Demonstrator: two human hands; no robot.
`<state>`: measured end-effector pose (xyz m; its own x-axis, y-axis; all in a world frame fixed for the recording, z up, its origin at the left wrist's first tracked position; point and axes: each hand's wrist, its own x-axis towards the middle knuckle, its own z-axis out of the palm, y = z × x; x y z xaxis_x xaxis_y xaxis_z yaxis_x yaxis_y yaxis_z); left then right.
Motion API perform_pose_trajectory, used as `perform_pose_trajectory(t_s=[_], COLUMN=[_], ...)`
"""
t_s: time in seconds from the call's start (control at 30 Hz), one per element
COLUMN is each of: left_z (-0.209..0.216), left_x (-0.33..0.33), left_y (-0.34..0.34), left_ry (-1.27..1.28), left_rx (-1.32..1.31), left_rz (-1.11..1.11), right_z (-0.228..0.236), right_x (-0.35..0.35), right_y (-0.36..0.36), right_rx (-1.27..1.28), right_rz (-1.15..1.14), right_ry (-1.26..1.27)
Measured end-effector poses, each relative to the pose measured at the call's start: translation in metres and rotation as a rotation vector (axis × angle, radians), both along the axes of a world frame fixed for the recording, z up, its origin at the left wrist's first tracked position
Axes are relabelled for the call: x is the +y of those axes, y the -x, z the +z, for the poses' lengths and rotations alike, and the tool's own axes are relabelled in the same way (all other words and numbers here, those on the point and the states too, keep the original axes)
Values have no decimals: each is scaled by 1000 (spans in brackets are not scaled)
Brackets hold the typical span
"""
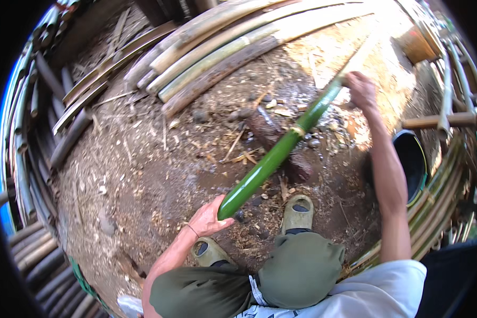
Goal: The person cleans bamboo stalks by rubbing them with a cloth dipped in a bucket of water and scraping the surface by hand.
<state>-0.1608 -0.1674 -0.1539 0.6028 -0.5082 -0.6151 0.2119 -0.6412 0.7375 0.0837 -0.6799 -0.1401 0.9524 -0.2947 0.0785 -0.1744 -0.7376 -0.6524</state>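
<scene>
Left hand [209, 217]: fingers curled round the near cut end of a green bamboo pole [281, 151], thumb side toward the body, gripping it low by the knees. Right hand [361, 90]: arm stretched out, fingers closed around the pole further up, where the green gives way to a paler, washed-out stretch; glare there, so the exact finger wrap is hard to tell. The pole slants from lower centre up to the right, held off the ground, crossing over a dark log [278, 143] lying on the dirt. Its skin looks whole and green, with no split or peeled strip visible, so work on it seems barely begun. Feet in green clogs [298, 208] stand just under the near end. A pile of dry bamboo poles [222, 45] lies beyond, and a black bucket [411, 161] sits at right.
</scene>
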Motion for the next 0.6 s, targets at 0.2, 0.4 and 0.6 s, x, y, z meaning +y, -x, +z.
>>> perform_pose_trajectory(t_s=[0.2, 0.4, 0.6], left_z=[42, 29, 27], left_x=[127, 200, 107], left_y=[69, 155, 92], left_ry=[-349, -949, -601], left_rx=[-6, 128, -216], left_rz=[-130, -161, -37], right_z=[78, -19, -60], right_x=[-282, -280, -233], right_y=[219, 282, 267], right_rx=[304, 898, 1009], right_rz=[-371, -589, -284], right_ry=[-526, -880, -621])
